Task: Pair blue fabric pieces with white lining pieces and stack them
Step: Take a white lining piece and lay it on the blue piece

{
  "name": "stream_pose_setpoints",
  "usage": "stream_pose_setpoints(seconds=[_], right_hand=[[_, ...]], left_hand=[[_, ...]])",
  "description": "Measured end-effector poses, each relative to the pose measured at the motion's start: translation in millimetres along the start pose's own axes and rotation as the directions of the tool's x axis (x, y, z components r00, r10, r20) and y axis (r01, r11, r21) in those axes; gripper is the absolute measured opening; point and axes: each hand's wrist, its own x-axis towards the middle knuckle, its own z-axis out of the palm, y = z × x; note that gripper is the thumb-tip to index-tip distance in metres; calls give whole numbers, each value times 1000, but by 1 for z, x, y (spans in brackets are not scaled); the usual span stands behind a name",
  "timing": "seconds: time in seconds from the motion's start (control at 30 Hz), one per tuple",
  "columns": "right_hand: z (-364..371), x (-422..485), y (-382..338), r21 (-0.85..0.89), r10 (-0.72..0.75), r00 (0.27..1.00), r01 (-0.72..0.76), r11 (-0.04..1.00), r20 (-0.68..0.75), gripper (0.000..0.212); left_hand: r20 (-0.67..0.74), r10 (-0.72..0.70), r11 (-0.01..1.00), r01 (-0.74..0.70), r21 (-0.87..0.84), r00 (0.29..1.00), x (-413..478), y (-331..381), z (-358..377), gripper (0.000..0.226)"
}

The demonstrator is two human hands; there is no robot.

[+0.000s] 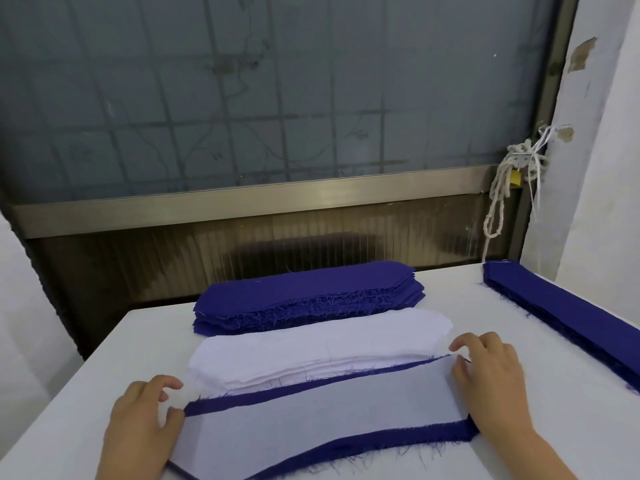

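Pair: lining [322,414] lies on blue piece [398,441], lower centre, a blue border showing.
Fingers: left hand [138,424] and right hand [491,386] each pinch one end of the lining.
Risk: an uneven tug would skew the lining, and the right fingers could snag the white stack [311,344] just behind.
Beyond: blue stack [304,292], centre of the tabletop [554,427].

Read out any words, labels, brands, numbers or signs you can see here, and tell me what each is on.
No readable text: the blue fabric pieces, white lining pieces and table show no print or labels.
Yellow padlock by the window frame: too small to tell any marking.
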Motion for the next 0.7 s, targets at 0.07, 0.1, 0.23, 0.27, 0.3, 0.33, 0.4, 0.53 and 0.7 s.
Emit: stream_pose_setpoints(seconds=[0.07, 0.1, 0.23, 0.27, 0.3, 0.33, 0.4, 0.53, 0.7], right_hand=[[4, 5, -13, 14, -147, 984, 146, 989, 102, 21], [8, 8, -20, 56, -225, 961, 219, 974, 159, 23], [26, 30, -61, 247, -422, 842, 354, 902, 336, 40], [32, 35, -74, 248, -437, 820, 366, 897, 369, 44], [39, 39, -87, 243, -438, 805, 368, 897, 399, 47], [45, 41, -99, 238, -431, 794, 361, 902, 429, 49], [58, 43, -117, 221, -402, 767, 335, 916, 501, 51], [82, 29, -129, 71, -372, 763, 397, 915, 528, 52], [95, 27, -121, 118, -454, 766, 454, 883, 456, 49]], left_hand=[[-13, 0, 1000, 0, 19, 1000, 0, 11, 0, 27], [-5, 26, 999, -26, 42, 1000, 2, 18, 1, 28], [134, 181, 981, -189, 49, 974, 23, 45, 11, 42], [150, 204, 976, -212, 40, 967, 28, 54, 14, 43], [139, 239, 970, -242, 10, 961, 33, 62, 18, 42], [121, 273, 962, -273, -18, 954, 37, 70, 23, 41], [106, 319, 948, -316, -42, 942, 43, 85, 34, 42], [185, 377, 925, -377, -37, 907, 42, 92, 57, 46], [135, 400, 916, -400, -24, 907, 34, 85, 68, 44]])
